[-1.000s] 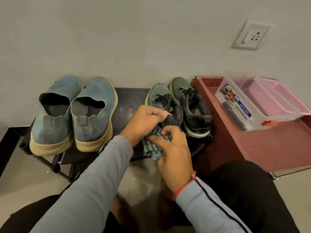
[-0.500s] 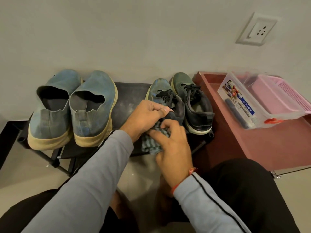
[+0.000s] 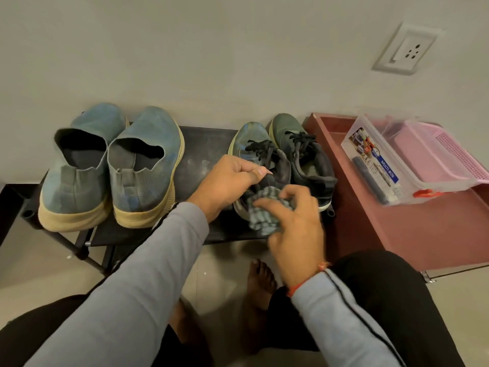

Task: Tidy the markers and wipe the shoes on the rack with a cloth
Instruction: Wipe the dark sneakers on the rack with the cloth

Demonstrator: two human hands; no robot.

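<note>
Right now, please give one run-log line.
left hand: holds laced shoe | right hand: wiping heel with cloth | rack

Slip-ons [image 3: 111, 165]: blue knit fabric, dusty, pale rubber soles. Sneakers [image 3: 285, 154]: dark mesh, cord laces. Cloth [image 3: 264, 207]: checked woven cotton. Rack [image 3: 206, 147]: matt black, scuffed. Box [image 3: 391, 165]: clear glossy plastic. Basket [image 3: 439, 152]: pink perforated plastic.

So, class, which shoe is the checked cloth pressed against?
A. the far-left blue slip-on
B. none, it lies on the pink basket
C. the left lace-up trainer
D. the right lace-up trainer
C: the right hand holds the checked cloth against the heel of the left lace-up trainer, which the left hand steadies.
</note>
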